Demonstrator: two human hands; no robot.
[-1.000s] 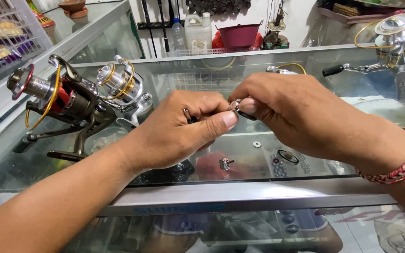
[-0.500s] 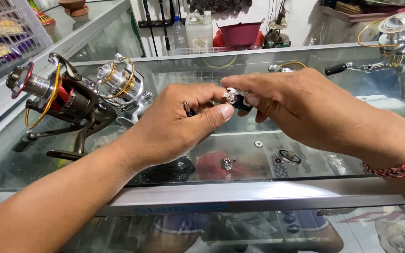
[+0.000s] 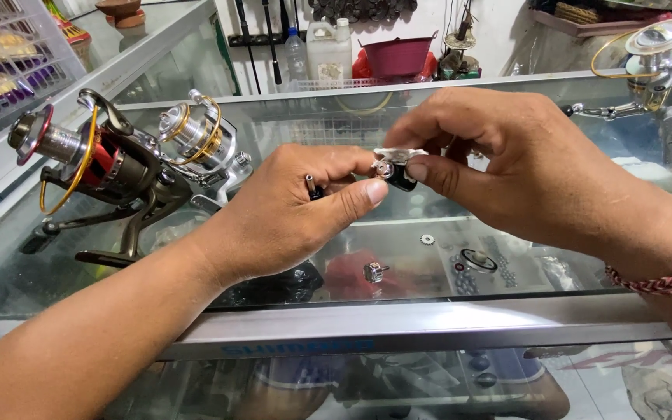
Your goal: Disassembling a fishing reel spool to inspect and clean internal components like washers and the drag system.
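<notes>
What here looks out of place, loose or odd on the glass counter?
Several small parts lie loose on the glass counter: a tiny gear, a black ring and a small metal piece. They are scattered below both hands, which hold a small reel part. Nothing looks spilled or broken.

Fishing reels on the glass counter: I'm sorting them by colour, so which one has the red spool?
The dark reel with the red spool at far left. The silver-and-gold reel beside it and the silver reel at far right show no red.
</notes>
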